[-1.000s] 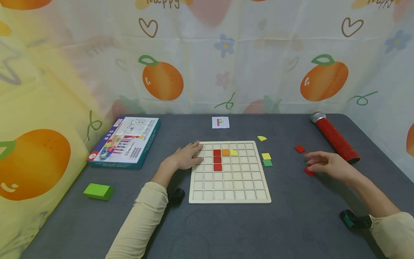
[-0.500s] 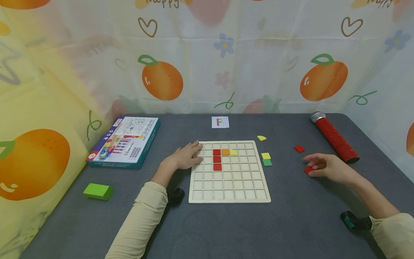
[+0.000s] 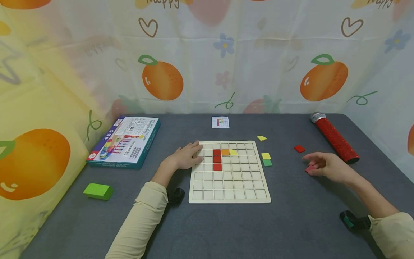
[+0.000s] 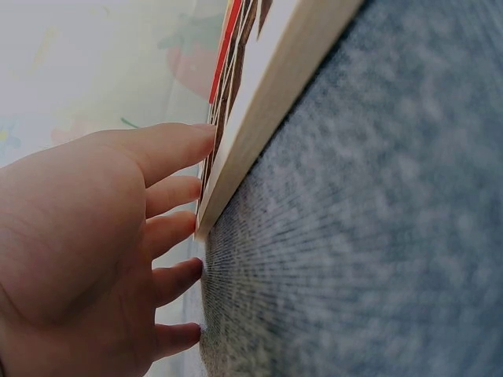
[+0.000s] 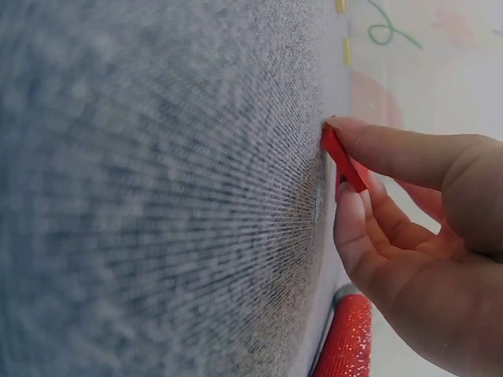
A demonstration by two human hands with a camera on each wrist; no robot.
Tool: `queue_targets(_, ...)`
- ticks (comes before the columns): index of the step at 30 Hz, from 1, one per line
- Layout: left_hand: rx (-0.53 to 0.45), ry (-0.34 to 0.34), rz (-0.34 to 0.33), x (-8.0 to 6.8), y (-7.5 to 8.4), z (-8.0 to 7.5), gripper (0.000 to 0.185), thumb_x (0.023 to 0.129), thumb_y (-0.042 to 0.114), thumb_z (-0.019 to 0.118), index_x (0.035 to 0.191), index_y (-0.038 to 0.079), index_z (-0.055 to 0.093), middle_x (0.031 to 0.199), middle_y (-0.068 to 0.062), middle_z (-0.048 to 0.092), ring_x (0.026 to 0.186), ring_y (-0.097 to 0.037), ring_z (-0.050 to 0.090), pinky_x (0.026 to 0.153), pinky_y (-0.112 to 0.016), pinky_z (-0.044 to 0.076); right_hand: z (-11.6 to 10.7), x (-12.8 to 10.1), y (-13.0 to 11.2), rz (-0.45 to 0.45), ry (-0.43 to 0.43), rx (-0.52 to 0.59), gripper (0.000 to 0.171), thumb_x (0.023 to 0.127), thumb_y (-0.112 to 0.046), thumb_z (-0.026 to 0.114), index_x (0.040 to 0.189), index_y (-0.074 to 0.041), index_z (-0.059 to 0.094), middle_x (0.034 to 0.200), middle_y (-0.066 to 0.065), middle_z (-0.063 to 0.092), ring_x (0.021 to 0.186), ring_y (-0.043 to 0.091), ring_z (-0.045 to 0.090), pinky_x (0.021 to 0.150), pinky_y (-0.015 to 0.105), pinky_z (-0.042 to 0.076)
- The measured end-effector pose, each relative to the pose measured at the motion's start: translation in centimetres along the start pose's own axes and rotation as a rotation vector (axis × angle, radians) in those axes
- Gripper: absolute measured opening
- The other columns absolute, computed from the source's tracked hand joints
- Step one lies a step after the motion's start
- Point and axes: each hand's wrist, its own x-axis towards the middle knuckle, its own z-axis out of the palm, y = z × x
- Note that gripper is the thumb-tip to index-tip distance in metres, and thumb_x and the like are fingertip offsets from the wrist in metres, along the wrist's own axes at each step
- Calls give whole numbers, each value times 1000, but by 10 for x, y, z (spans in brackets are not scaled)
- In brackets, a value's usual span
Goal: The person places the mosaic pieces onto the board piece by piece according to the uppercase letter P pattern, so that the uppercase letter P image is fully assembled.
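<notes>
Right now the right hand (image 3: 330, 167) pinches a red tile (image 5: 346, 162) between thumb and fingers, the tile tilted near the table (image 3: 226, 230), to the right of the grid board (image 3: 229, 185) and close to the microphone (image 3: 336, 138). Meanwhile the left hand (image 3: 185, 157), fingers extended, rests at the board's left edge, where three red squares (image 3: 217, 159) form a column beside an orange square (image 3: 225, 152) and a yellow piece (image 3: 233, 152).

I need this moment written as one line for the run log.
left hand: touches grid board | right hand: pinches red tile | on board: three red tiles, orange tile, yellow piece
</notes>
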Motion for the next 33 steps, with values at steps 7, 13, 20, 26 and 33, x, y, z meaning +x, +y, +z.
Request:
queue_targets(7,-2,0,-2,1,-1,1,63,100,36,47,152,10,24,158,-11,13,143,-33,11,109,-58,11,-1,2,-2,10,93,-161,33,81,-2,75,112,4,64,85,3,59,71,6,52,56,23,44)
queue_targets(13,5,-5,-1,1,0,1,63,100,36,48,152,10,24,158,-11,13,143,-33,10,110,-58,11,-3,4,-10,117,131,-166,30,85,-15,74,108,2,67,85,5,66,69,8,58,56,26,45)
queue_targets(20,9,-3,-6,0,-1,1,63,100,37,48,152,10,24,158,-10,14,143,-32,11,110,-58,11,-1,6,-16,164,82,22,35,90,-17,68,114,8,61,95,15,69,72,13,66,63,28,54)
queue_targets(26,12,-6,0,1,-2,2,63,100,37,47,153,11,24,158,-11,13,143,-33,10,110,-57,10,5,12,-20,219,29,182,41,91,-15,66,121,12,55,103,18,68,83,10,67,70,29,55)
queue_targets(33,9,-4,1,1,-3,2,63,100,37,47,153,11,24,158,-11,13,143,-33,10,110,-57,11,14,24,-29,272,-10,287,43,90,-13,68,121,13,53,104,15,68,84,10,66,72,31,55)
